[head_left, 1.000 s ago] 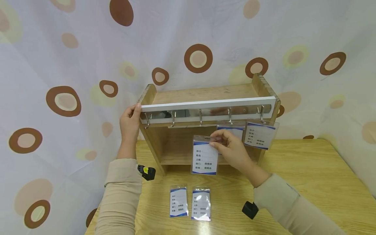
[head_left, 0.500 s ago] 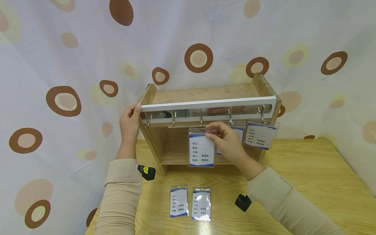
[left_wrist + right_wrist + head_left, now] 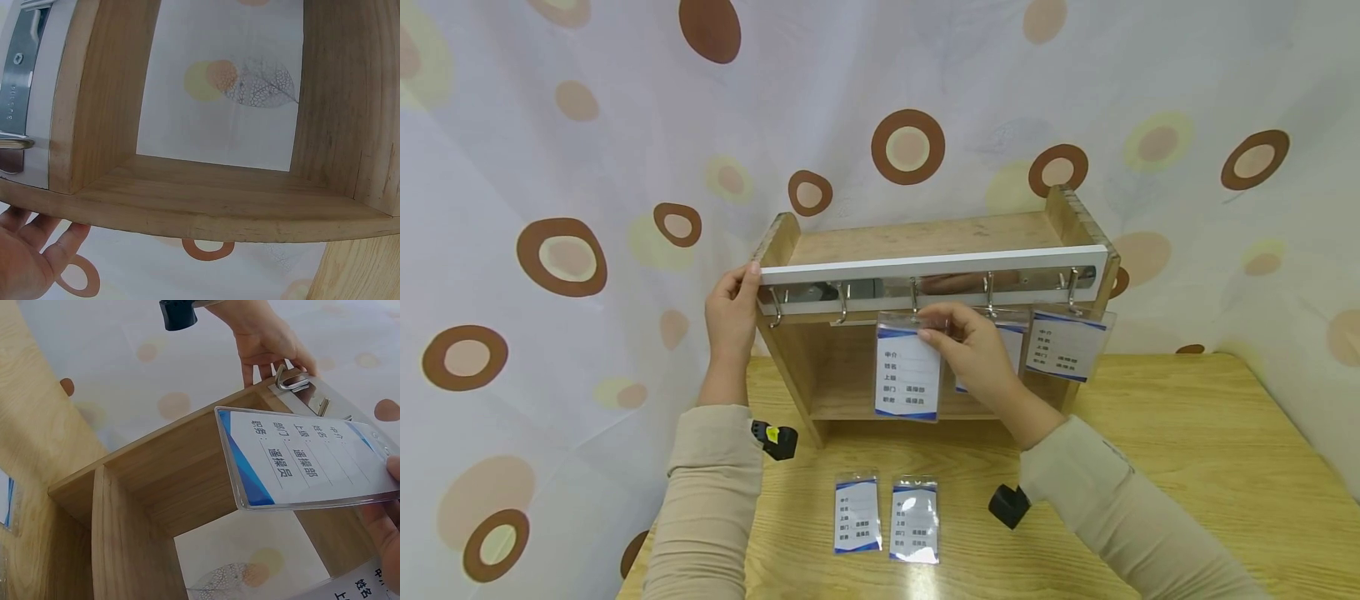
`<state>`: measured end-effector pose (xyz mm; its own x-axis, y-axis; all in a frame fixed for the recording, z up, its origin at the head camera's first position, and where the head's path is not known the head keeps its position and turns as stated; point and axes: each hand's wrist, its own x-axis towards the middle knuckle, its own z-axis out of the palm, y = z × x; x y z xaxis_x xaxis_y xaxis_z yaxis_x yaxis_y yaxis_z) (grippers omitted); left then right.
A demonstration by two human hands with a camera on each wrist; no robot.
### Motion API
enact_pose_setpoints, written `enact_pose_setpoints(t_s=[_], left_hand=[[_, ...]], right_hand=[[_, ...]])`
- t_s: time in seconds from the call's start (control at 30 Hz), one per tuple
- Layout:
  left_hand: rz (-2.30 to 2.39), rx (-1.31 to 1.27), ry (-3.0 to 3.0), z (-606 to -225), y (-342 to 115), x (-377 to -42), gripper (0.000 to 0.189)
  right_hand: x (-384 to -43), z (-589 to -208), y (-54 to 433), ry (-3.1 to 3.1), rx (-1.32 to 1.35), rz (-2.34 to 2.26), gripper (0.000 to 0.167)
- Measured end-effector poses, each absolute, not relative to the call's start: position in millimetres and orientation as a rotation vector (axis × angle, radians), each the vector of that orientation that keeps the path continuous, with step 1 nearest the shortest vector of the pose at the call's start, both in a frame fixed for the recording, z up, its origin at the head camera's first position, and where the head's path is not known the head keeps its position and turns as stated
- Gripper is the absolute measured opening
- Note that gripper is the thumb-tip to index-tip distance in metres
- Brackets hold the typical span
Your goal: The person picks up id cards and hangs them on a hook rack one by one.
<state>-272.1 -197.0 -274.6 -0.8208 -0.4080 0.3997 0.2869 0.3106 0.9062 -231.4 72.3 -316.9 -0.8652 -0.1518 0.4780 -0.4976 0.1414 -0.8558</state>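
Observation:
My right hand pinches a clear badge holder by its top right corner, thumb in front. The badge hangs upright just below the middle hook of the hook rail; whether its slot is on the hook I cannot tell. In the right wrist view the same badge holder shows its printed card with blue corners. My left hand rests on the left end of the wooden shelf; in the left wrist view its fingers touch the side board. Two more badges hang at the right, the outer badge fully visible.
The wooden shelf stands on a wood-grain table against a dotted curtain. Two flat badges, a left badge and a right badge, lie on the table in front. The two left hooks carry nothing.
My right hand has moved up and left, bringing the badge from in front of the shelf opening to just under the middle hook. My left hand has stayed in place.

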Motion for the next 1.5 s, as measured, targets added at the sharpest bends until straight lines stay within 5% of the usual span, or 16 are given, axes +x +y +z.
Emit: enact_pose_setpoints(t_s=[1.5], left_hand=[[-1.56, 0.182, -2.03, -274, -198, -272, 0.039]], right_hand=[[-231, -304, 69, -2.332, 0.454, 1.685, 0.019]])
